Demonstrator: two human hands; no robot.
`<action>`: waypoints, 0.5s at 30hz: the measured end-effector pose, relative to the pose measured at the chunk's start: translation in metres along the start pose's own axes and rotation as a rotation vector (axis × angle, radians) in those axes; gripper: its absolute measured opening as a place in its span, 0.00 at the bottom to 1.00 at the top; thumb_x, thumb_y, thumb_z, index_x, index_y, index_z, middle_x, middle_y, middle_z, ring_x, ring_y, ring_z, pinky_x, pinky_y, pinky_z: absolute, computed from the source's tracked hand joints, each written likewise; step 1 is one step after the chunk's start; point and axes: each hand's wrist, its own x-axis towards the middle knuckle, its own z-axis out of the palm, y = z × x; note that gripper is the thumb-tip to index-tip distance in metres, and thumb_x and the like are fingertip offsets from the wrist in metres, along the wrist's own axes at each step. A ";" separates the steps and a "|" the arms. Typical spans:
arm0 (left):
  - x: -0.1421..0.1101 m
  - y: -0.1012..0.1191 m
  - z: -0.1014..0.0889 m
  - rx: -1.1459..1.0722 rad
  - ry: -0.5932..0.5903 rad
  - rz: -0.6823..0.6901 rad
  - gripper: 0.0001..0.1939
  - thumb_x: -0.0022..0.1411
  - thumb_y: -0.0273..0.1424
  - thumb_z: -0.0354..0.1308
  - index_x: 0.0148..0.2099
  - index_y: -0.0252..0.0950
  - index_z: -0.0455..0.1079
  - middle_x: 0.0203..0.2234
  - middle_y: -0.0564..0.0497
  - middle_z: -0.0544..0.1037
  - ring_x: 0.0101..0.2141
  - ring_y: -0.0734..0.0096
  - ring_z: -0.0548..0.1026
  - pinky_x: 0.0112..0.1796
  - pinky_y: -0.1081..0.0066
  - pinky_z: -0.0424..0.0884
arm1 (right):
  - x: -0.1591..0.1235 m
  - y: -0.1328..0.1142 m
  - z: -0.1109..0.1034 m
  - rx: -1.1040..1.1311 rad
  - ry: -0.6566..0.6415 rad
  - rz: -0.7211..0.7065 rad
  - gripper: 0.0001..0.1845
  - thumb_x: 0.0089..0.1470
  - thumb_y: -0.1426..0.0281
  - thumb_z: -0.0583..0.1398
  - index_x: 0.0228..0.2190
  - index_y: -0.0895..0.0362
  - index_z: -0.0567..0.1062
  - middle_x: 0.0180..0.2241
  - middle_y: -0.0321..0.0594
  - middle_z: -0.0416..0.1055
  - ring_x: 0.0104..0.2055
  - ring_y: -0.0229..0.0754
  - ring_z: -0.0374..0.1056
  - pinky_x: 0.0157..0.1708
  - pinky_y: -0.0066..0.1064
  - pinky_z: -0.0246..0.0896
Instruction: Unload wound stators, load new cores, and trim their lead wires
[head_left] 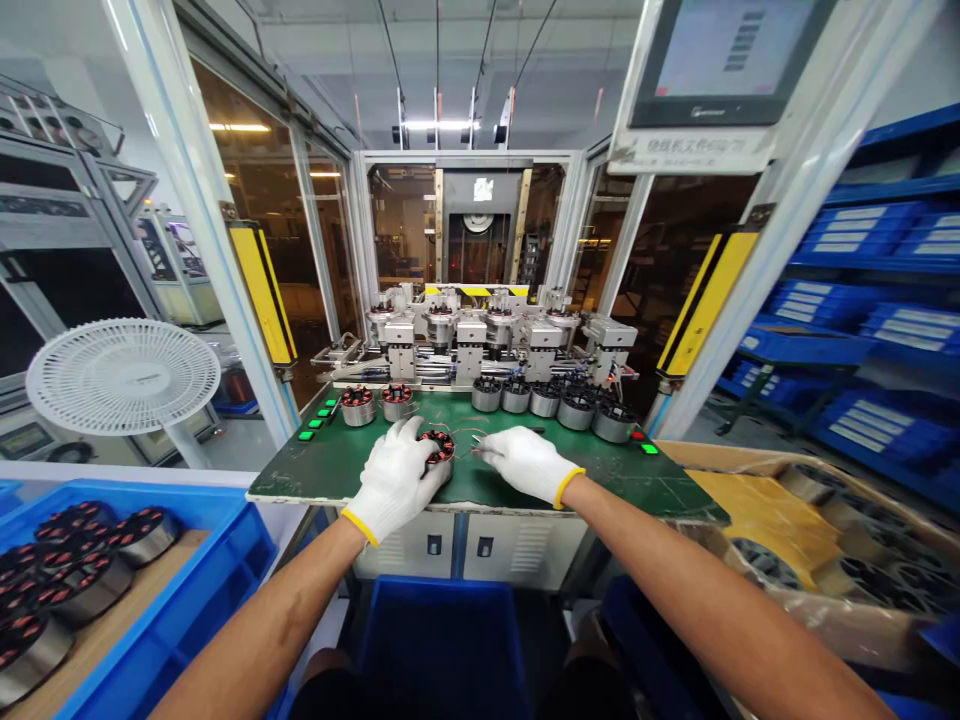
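Observation:
My left hand (401,468), in a white glove with a yellow cuff, is closed around a motor stator (438,447) with red and copper windings, near the front of the green worktop. Loose copper wires (466,431) run from the stator toward my right hand (525,460), gloved alike. Its fingers are pinched together just right of the stator; a small thin tip shows at them, too small to name. Behind my left hand stand two wound stators (358,406) with metal rings. Several stators with black tops (544,399) stand behind my right hand.
A winding machine's row of metal fixtures (471,345) spans the worktop's back (300,470). Yellow posts (262,292) flank it. A blue crate (217,570) of wound stators is at left, a carton (720,480) of stators at right. A white fan (124,376) stands left; a screen (731,60) hangs upper right.

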 end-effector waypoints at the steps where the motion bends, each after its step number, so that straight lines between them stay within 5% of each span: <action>1: 0.001 -0.001 0.000 0.031 0.035 0.039 0.15 0.60 0.42 0.52 0.36 0.38 0.75 0.55 0.42 0.66 0.54 0.48 0.63 0.49 0.55 0.63 | -0.003 0.001 -0.004 -0.049 0.038 -0.004 0.16 0.60 0.65 0.50 0.38 0.53 0.78 0.36 0.43 0.75 0.38 0.45 0.70 0.32 0.30 0.56; 4: 0.007 0.005 0.004 0.068 0.116 0.017 0.13 0.58 0.38 0.55 0.30 0.35 0.75 0.54 0.39 0.67 0.57 0.43 0.58 0.53 0.48 0.57 | -0.011 -0.006 -0.020 -0.232 0.158 -0.019 0.16 0.61 0.66 0.49 0.38 0.53 0.76 0.33 0.44 0.74 0.35 0.49 0.71 0.31 0.33 0.56; 8: 0.020 0.021 0.001 0.051 0.227 -0.094 0.15 0.52 0.37 0.59 0.41 0.35 0.73 0.51 0.36 0.68 0.55 0.39 0.58 0.52 0.44 0.55 | -0.014 -0.024 -0.031 -0.335 0.252 -0.044 0.13 0.60 0.70 0.48 0.36 0.56 0.73 0.31 0.44 0.72 0.32 0.49 0.71 0.28 0.33 0.56; 15: 0.036 0.018 -0.004 -0.217 -0.038 0.014 0.12 0.61 0.34 0.50 0.40 0.41 0.75 0.37 0.49 0.79 0.40 0.61 0.74 0.40 0.66 0.69 | -0.020 -0.028 -0.026 -0.330 0.332 0.009 0.16 0.63 0.65 0.45 0.34 0.56 0.70 0.31 0.45 0.70 0.31 0.50 0.69 0.27 0.33 0.54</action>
